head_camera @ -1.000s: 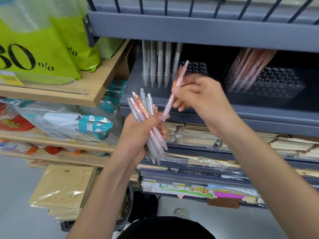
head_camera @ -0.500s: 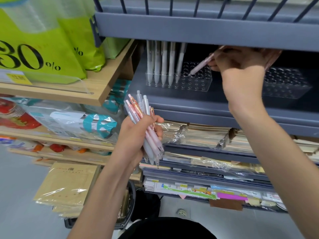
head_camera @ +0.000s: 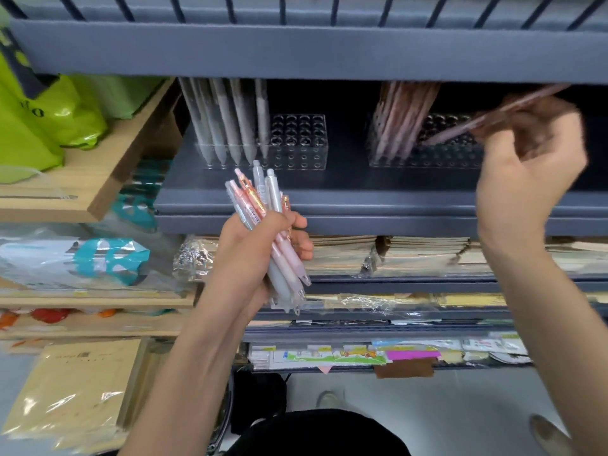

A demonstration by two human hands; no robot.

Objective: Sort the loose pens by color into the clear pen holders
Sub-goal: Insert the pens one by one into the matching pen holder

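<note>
Shop shelving fills our view, and a grey shelf (head_camera: 345,205) runs across the middle of it under a dark overhang. Two clear pen holders stand on it, well apart. Our left holder (head_camera: 297,143) has a row of pale grey pens (head_camera: 227,126) standing along its left side, leaning slightly, with open holes on its right side. Our right holder (head_camera: 437,158) has a cluster of pink pens (head_camera: 398,120) leaning at its left end.

Our left hand (head_camera: 253,255) is curled tightly round a bundle of loose pens (head_camera: 260,199) below and in front of the shelf edge. The bundle mixes pink and pale grey pens, their clicker ends fanned upward and their tips poking out below the palm.

Our right hand (head_camera: 526,166) is raised to the right of the right holder and is blurred. Its fingers are bent and pinch a single pink pen (head_camera: 460,130), which slants from upper right down to the left. The lower end of that pen lies over the open holes of the right holder, just beside the pink cluster. We cannot tell whether it has entered a hole.

Off to the left, green bags (head_camera: 39,120) sit on a wooden shelf (head_camera: 98,179). Wrapped notebooks (head_camera: 411,255) are stacked on the level beneath the grey shelf. Brown paper packs (head_camera: 75,390) in clear wrap lie at the lower left.
</note>
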